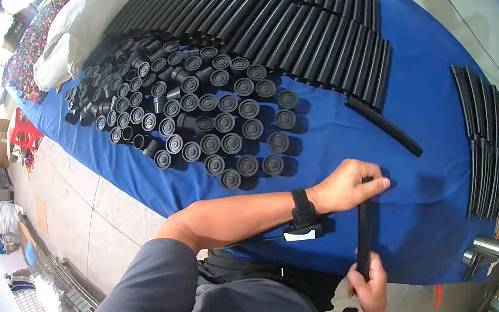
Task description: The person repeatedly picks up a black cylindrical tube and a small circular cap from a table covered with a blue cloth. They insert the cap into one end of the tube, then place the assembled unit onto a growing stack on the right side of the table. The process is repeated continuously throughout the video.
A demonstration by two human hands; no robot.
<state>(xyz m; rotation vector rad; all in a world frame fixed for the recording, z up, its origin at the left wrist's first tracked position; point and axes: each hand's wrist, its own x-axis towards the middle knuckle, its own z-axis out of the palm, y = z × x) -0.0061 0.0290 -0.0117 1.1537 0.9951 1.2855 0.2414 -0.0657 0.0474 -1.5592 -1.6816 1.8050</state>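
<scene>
My left hand (347, 186) grips the far end of a black rubber tube (364, 231), fingers curled over its tip. My right hand (369, 286) holds the near end of the same tube, just off the edge of the blue-covered table (422, 199). The tube runs almost straight between the two hands. Both wrists wear black straps. A crowd of several black round caps (204, 118) stands on the cloth to the left of my left hand. One loose black tube (383, 126) lies slantwise beyond my left hand.
Rows of black tubes (281, 20) lie stacked across the far side of the table. More curved black tubes (485, 132) lie at the right. A white sack (91, 12) rests at the far left. A metal cylinder (490, 247) sits at the right edge. Concrete floor lies below.
</scene>
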